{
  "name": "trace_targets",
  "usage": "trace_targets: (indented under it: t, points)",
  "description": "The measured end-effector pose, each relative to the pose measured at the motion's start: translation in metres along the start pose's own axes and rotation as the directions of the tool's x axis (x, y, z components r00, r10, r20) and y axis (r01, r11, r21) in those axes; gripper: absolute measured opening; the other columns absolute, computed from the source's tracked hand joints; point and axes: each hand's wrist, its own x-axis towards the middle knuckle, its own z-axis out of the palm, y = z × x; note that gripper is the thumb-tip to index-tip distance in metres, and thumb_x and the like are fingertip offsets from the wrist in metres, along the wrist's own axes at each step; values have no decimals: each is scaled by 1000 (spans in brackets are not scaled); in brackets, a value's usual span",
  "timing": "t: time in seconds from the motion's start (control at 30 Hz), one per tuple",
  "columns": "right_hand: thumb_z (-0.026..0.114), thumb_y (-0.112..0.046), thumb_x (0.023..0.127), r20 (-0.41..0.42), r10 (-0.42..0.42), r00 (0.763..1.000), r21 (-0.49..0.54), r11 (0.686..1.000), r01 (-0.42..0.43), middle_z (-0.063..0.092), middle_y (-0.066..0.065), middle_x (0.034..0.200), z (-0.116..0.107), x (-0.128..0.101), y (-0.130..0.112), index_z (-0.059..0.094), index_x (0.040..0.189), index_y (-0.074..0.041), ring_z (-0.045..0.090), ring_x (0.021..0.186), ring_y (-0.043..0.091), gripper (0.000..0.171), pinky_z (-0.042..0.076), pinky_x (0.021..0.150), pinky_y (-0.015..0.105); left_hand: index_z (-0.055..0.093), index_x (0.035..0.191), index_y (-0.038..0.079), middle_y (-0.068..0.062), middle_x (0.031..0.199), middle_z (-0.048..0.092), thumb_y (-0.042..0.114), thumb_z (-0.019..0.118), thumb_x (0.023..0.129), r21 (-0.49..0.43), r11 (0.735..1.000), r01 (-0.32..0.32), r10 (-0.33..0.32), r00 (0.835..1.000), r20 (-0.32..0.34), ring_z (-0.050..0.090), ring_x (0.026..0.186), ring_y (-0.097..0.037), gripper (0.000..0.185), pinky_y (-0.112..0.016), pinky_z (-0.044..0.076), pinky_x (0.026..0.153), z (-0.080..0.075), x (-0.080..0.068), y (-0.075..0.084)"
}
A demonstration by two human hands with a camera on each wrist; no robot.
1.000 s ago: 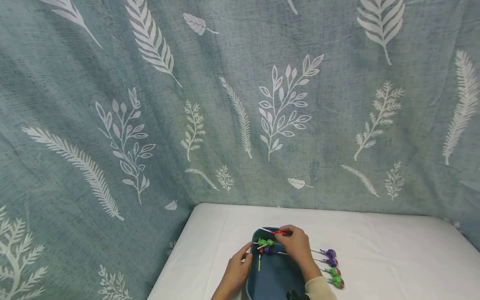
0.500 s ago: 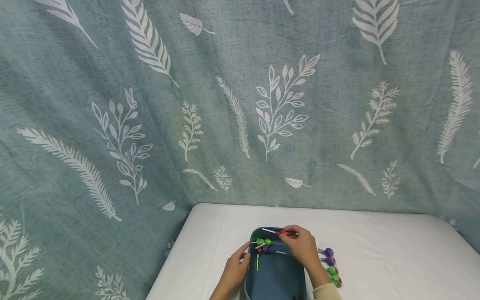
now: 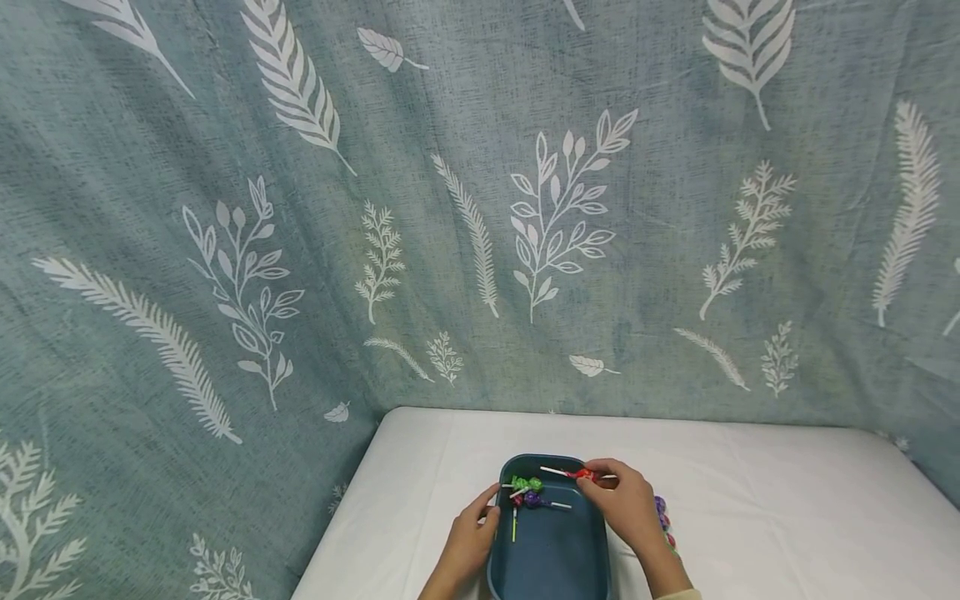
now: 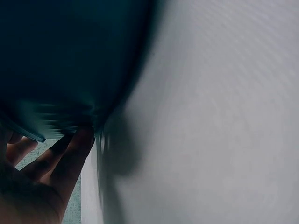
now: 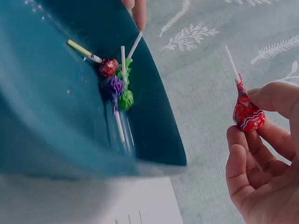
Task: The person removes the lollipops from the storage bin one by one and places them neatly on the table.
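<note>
In the right wrist view, my right hand (image 5: pixel 268 154) pinches a red-wrapped lollipop (image 5: pixel 250 112) by its candy head, between thumb and fingertips. Its white stick points up and away. The head view places this hand (image 3: pixel 622 504) at the far right corner of the dark blue tray (image 3: pixel 551 558). My left hand (image 3: pixel 470 537) rests against the tray's left side, fingers extended onto the outer wall, as the left wrist view shows (image 4: pixel 60 168). Inside the tray lie green lollipops (image 5: pixel 126 99), a purple lollipop (image 5: pixel 113 87) and a dark red lollipop (image 5: pixel 108 67) with a yellowish stick, bunched together.
A row of purple, green and red lollipops (image 3: pixel 663 521) lies on the white table (image 3: pixel 757 500) right of the tray, partly hidden by my right arm. A green curtain (image 3: pixel 450 250) with white leaf prints hangs behind and at the left.
My right hand, holding the red lollipop, has moved right from over the tray's far end to its far right corner. The left hand stays at the tray.
</note>
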Motion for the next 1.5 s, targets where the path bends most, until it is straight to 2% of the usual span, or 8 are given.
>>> trace_targets:
  t: [0.17, 0.37, 0.6, 0.87, 1.17, 1.33, 1.5]
  points:
    - [79, -21, 88, 5, 18, 1000, -44, 999, -18, 73, 6, 100, -9, -5, 4, 74, 112, -5, 70, 96, 27, 29, 53, 71, 39, 57, 143, 6, -14, 108, 73, 18, 54, 103, -10, 1000, -5, 5, 1000, -4, 69, 99, -29, 43, -50, 53, 85, -1, 0, -1]
    - [80, -21, 87, -2, 14, 1000, -27, 1000, -14, 72, 7, 102, -18, -12, 9, 73, 112, -2, 69, 93, 24, 32, 53, 69, 34, 57, 143, 5, -15, 108, 73, 18, 55, 103, -8, 1000, -7, 7, 1000, -3, 69, 98, -28, 42, -47, 55, 83, -1, 0, -1]
    - [81, -21, 87, -31, 11, 999, -47, 999, -12, 72, 5, 99, -25, -18, 16, 74, 111, -4, 70, 90, 21, 30, 54, 74, 32, 57, 143, 5, -16, 109, 72, 17, 55, 102, -28, 1000, -2, 2, 1000, -4, 70, 97, -29, 43, -47, 55, 83, -1, 0, 0]
    - [82, -18, 85, -59, 10, 998, -52, 999, -13, 72, 4, 95, -32, -24, 24, 74, 110, -4, 70, 86, 18, 29, 53, 72, 25, 57, 143, 5, -16, 110, 72, 18, 55, 102, -28, 1000, -1, 1, 1000, -2, 70, 99, -31, 43, -49, 55, 85, 0, 0, 0]
    - [82, -17, 84, -86, 19, 996, -97, 995, -28, 72, 1, 90, -38, -33, 35, 75, 109, -5, 65, 81, 12, 28, 52, 73, 25, 57, 144, 6, -15, 110, 72, 18, 55, 102, -17, 1000, 19, -19, 1000, 9, 69, 99, -29, 43, -50, 54, 84, 0, -1, -1]
    - [82, -18, 84, -85, 31, 996, -105, 994, -40, 73, 5, 94, -42, -38, 39, 74, 110, -2, 67, 82, 16, 32, 51, 71, 28, 57, 144, 6, -15, 110, 72, 18, 55, 102, -12, 1000, 13, -13, 1000, 4, 69, 98, -29, 43, -48, 54, 84, 0, 0, -1]
    - [81, -19, 83, -74, 73, 995, -112, 990, -81, 73, 13, 101, -45, -42, 43, 73, 112, 0, 70, 89, 26, 35, 53, 71, 33, 56, 144, 6, -15, 110, 72, 18, 55, 102, -23, 1000, 16, -16, 1000, 10, 69, 98, -29, 43, -49, 55, 85, 0, 1, -1]
